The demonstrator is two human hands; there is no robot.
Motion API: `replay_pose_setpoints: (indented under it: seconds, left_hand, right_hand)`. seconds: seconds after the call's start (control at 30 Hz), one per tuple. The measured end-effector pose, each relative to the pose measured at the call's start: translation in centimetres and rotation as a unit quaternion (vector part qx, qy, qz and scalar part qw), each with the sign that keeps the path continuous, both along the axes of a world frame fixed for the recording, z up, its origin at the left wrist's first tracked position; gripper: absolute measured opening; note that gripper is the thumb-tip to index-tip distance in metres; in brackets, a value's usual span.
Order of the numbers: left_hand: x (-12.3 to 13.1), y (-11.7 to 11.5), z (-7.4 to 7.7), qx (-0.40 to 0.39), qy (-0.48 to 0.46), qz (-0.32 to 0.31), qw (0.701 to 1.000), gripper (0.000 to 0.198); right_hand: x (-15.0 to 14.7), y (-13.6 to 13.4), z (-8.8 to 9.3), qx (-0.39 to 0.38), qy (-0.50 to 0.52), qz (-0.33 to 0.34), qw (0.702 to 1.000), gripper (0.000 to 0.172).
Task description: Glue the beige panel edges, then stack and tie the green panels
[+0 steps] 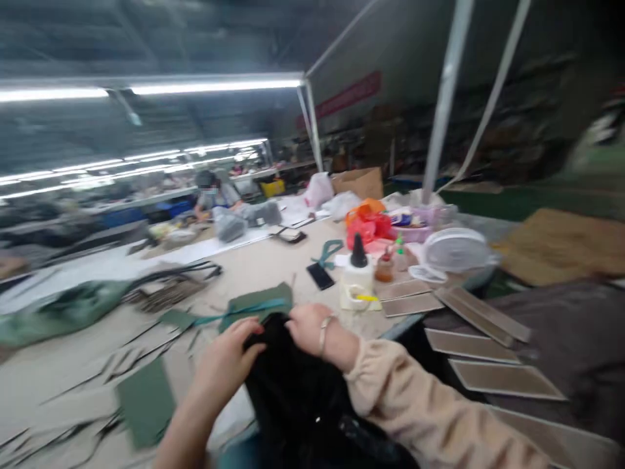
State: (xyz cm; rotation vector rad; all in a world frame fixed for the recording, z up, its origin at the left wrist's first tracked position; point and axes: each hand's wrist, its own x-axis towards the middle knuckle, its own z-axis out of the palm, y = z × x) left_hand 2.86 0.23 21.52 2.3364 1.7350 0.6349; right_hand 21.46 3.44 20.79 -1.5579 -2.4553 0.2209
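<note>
Black cloth (293, 384) hangs down in front of me, bunched at its upper edge. My left hand (239, 348) pinches that edge on the left, thumb and fingers closed. On the right, my right hand (308, 326) has its fingers curled over the same edge, its fingertips partly hidden by the cloth. Just beyond both hands lies a green fabric piece (261, 301) with a teal strap (239, 312) across it. Another flat green panel (146, 402) rests on the table left of my left forearm.
A glue bottle with a black nozzle (359, 264), a dark phone (320, 276) and a red plastic bag (364, 225) stand or lie ahead on the right. Beige panels (505, 379) are spread at right. Dark straps (166, 286) lie left. A person (215, 195) sits farther back.
</note>
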Motion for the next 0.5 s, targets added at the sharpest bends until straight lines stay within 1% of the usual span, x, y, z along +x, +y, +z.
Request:
replay_pose_setpoints:
  seconds: [0.03,0.07,0.17,0.33,0.43,0.5]
  left_hand:
    - [-0.8,-0.2,-0.5,-0.015,0.012,0.023,1.000,0.011]
    - [-1.3,-0.2,-1.0,-0.011,0.008,0.036,0.999,0.013]
    - [-1.4,-0.1,-1.7,0.000,0.001,0.038,0.999,0.014]
    - [-0.3,0.6,-1.5,0.006,0.006,0.025,1.000,0.009]
    - [-0.2,1.7,-1.4,-0.002,0.035,0.018,0.999,0.013]
    - [-0.4,2.1,-1.3,-0.003,0.059,0.003,0.998,0.015]
  right_hand:
    - [-0.7,0.3,-0.7,-0.009,0.008,0.018,1.000,0.026]
    - [-1.0,0.6,-1.3,-0.012,0.011,0.023,1.000,0.028]
    - [-0.6,1.5,-2.1,-0.010,-0.001,0.020,1.000,0.030]
    - [-0.1,1.0,-1.5,-0.006,-0.028,0.009,1.000,0.032]
    - [-0.4,1.3,-1.9,-0.002,-0.019,0.017,1.000,0.032]
    - [-0.5,1.6,-2.3,-0.001,-0.016,0.010,1.000,0.033]
